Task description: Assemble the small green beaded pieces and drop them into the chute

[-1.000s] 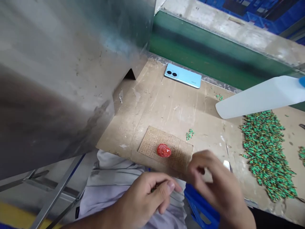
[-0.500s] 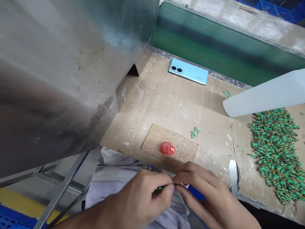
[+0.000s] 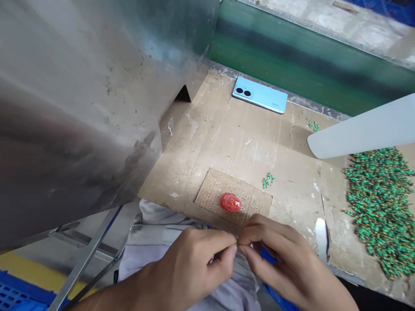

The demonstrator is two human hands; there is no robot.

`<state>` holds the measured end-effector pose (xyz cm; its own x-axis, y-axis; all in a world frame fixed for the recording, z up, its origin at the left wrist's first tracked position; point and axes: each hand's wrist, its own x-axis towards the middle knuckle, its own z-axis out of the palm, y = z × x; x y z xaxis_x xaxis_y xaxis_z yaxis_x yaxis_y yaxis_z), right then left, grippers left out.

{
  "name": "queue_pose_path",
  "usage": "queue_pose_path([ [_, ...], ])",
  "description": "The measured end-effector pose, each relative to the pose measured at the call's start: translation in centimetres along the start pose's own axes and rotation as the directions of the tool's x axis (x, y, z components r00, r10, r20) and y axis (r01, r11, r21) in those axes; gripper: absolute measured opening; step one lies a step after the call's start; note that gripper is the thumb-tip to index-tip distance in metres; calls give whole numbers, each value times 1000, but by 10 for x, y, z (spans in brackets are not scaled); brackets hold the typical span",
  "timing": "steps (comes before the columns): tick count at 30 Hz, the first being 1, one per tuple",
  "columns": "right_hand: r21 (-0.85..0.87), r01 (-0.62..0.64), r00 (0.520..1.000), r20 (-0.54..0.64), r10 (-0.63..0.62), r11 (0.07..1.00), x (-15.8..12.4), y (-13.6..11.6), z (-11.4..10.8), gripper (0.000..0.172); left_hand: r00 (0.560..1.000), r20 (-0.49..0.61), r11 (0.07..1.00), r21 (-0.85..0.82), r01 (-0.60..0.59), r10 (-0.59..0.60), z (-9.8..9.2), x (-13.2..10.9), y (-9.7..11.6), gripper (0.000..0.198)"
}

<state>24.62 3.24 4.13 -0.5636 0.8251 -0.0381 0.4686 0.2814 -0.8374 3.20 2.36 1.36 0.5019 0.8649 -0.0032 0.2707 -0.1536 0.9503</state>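
My left hand (image 3: pixel 204 263) and my right hand (image 3: pixel 279 257) meet fingertip to fingertip over my lap at the table's front edge. Both are closed in a pinch. A sliver of a small green piece (image 3: pixel 236 245) shows where the fingertips touch; most of it is hidden. Just beyond them lies a speckled brown cardboard rectangle (image 3: pixel 207 190), with a glossy red lump (image 3: pixel 231 202) on it. A few small green pieces (image 3: pixel 268 180) lie behind the cardboard. To the right spreads a large heap of similar green and yellowish pieces (image 3: pixel 382 211).
A big metal housing (image 3: pixel 97 108) fills the left side. A light blue phone (image 3: pixel 259 95) lies at the back against a green belt (image 3: pixel 292 60). From the right a pale grey tube-like part (image 3: pixel 363 129) reaches over the table, above part of the heap.
The green piece that showed inside my left hand's curled fingers is out of sight; a bit of green shows at the joined fingertips. The view has shifted slightly.
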Motion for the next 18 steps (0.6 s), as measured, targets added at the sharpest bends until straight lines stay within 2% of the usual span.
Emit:
queue_pose_path([
  [2,44,-4,1000,14,4,999,1,2,-2,10,1000,-12,1000,24,-3,3,0,1,0,27],
  [4,50,-4,1000,-25,5,999,4,5,-6,10,1000,-21,999,39,5,-4,2,2,-2,26],
  [7,-122,-27,986,-166,6,992,10,11,-11,11,997,-70,996,81,-31,36,9,2,-10,23],
  [9,-272,-48,980,-201,-8,961,15,14,-13,10,987,-115,984,146,-99,116,13,2,-16,23],
  [11,-370,-34,983,-179,-35,929,19,16,-12,10,971,-135,962,215,-167,199,17,2,-21,26],
  [13,-421,-17,986,-157,-54,907,22,17,-10,11,964,-129,945,263,-194,234,19,2,-22,28],
  [18,-481,-25,988,-147,-52,876,25,19,-8,14,978,-58,934,312,-175,203,18,1,-23,31],
])
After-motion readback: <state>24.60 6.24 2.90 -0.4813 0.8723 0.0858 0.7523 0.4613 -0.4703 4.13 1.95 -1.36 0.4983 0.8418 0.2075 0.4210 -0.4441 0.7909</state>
